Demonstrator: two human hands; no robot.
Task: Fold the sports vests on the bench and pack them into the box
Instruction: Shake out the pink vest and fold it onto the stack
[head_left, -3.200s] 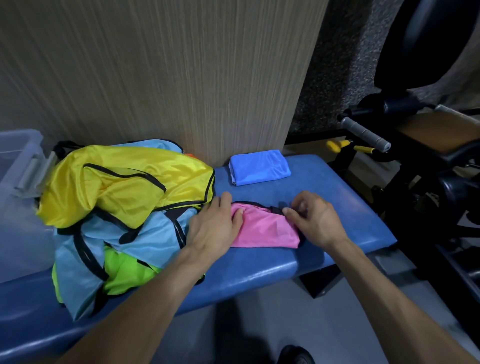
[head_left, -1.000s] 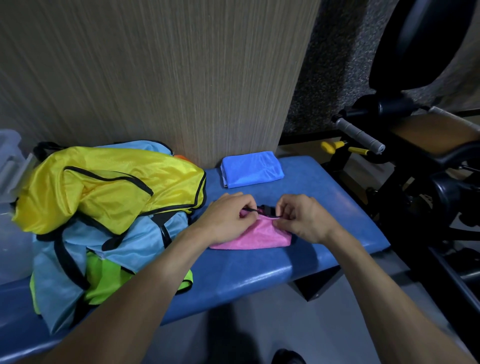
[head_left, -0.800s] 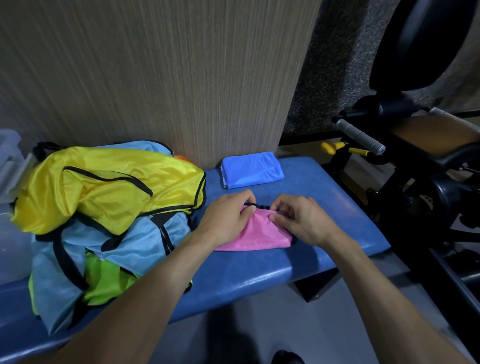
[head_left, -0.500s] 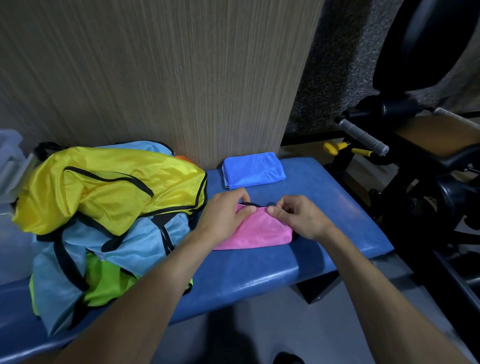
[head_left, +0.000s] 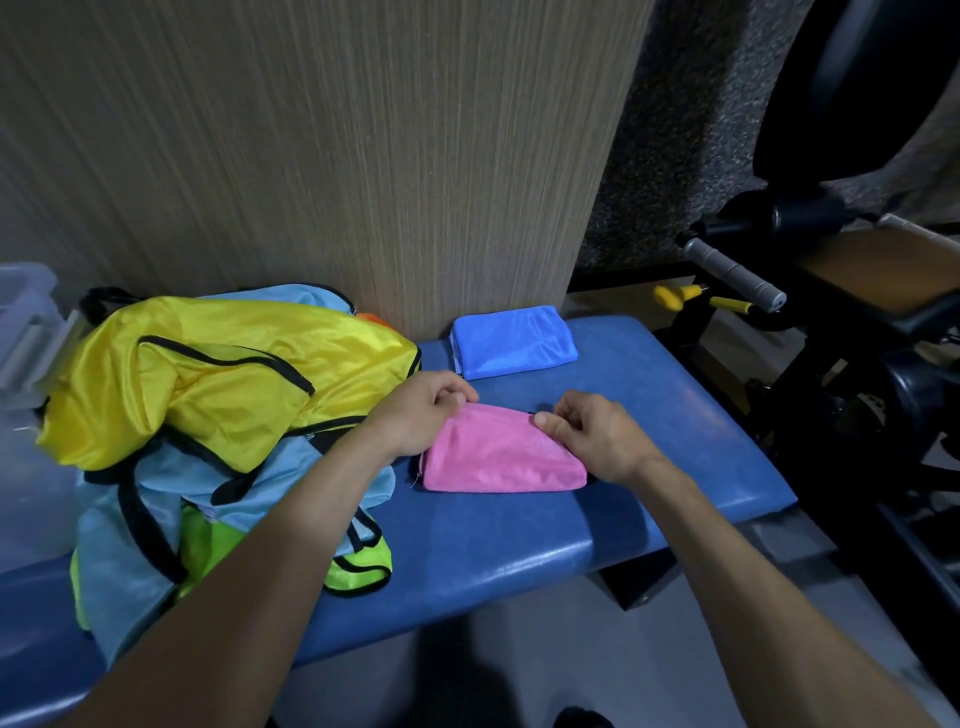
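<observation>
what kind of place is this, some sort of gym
Most likely a gym or fitness room. A blue padded bench stands beside a black exercise machine with a grey grip handle, and a heap of coloured sports vests lies on the bench.

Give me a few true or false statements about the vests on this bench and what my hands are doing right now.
1. Both hands grip the pink vest. True: left hand, right hand.
2. The blue folded vest lies on top of the pink one. False: it lies apart, nearer the wall.
3. The yellow vest tops the unfolded pile. True.
4. The pink vest is in the clear box. False: it lies on the bench.
</observation>
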